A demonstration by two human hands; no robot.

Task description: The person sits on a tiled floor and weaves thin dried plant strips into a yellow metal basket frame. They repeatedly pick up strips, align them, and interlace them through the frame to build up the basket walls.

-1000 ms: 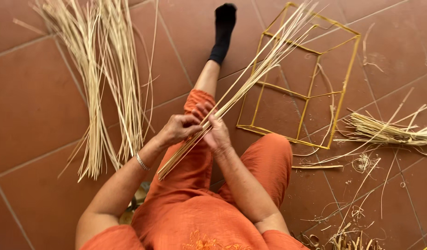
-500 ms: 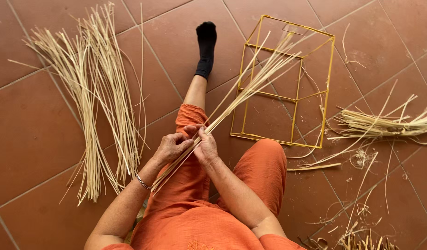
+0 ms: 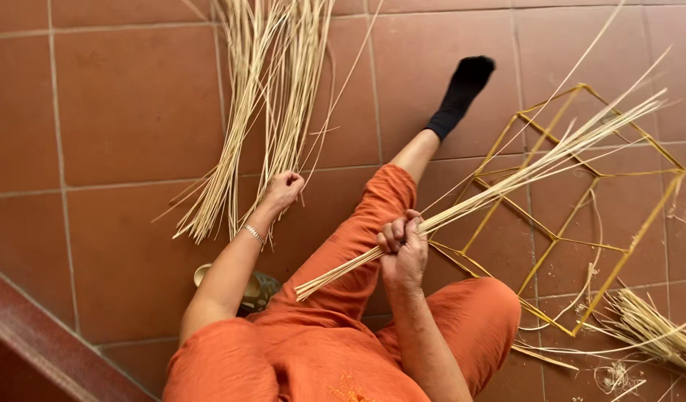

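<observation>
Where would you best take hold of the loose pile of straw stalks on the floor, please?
Judging by its shape, grip the pile of straw stalks near its lower ends, coming from above beside the left hand: there the stalks lie gathered close, while farther up they run out of view.

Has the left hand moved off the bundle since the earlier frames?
Yes. The left hand has left the held straw bundle in the right hand and gone out left, to the loose straw pile on the floor.
</observation>
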